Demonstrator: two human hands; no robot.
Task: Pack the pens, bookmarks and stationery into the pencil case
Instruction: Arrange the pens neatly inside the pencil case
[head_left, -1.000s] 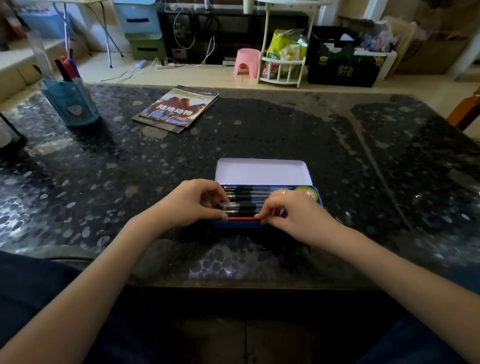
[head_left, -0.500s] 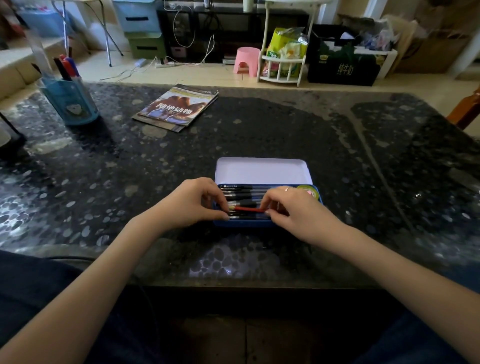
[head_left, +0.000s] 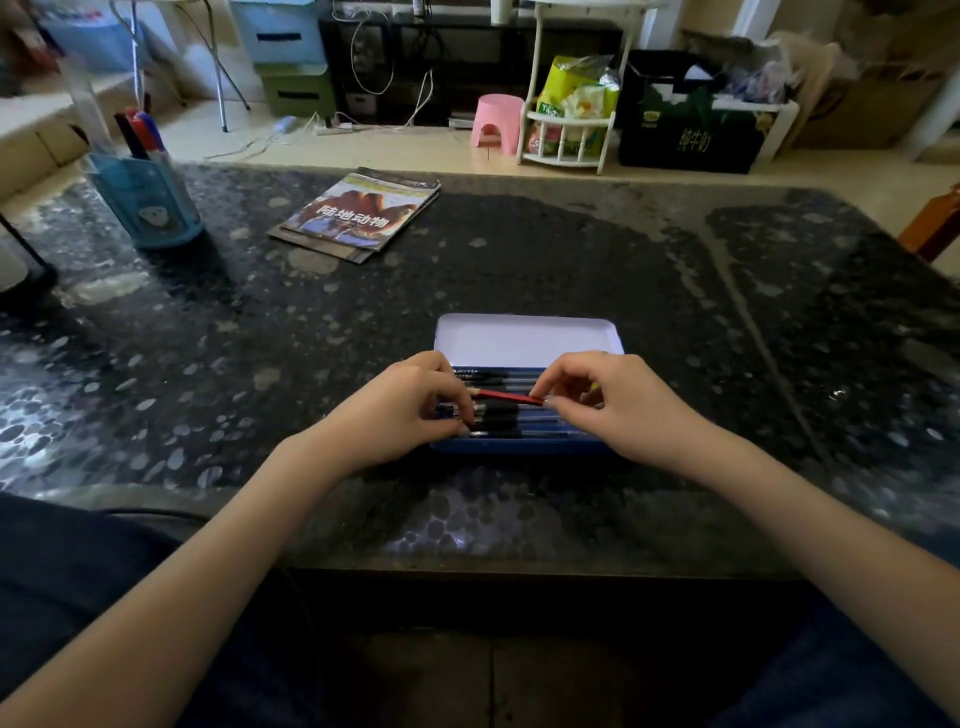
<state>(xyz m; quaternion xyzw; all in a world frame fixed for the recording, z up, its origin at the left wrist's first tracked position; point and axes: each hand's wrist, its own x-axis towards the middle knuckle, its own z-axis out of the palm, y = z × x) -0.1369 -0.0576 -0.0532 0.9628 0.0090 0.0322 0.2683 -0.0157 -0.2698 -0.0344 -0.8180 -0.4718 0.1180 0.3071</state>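
Note:
A blue tin pencil case (head_left: 519, 446) lies open near the table's front edge, its white lid (head_left: 527, 340) folded back. Several dark pens (head_left: 498, 413) lie side by side in the tray. A red pen (head_left: 506, 397) sits slanted on top of them. My right hand (head_left: 613, 405) pinches the red pen's right end with curled fingers. My left hand (head_left: 410, 410) is at the tray's left end, fingers curled over the pens' tips, touching the red pen's left end. The tray's right part is hidden under my right hand.
A blue pen holder (head_left: 148, 200) with several markers stands at the far left of the dark stone table (head_left: 675, 312). A magazine (head_left: 358, 213) lies at the back middle. A dark object (head_left: 21, 270) sits at the left edge.
The red pen has moved from the tray's front row up onto the middle of the dark pens. Both hands shifted slightly away from me with it.

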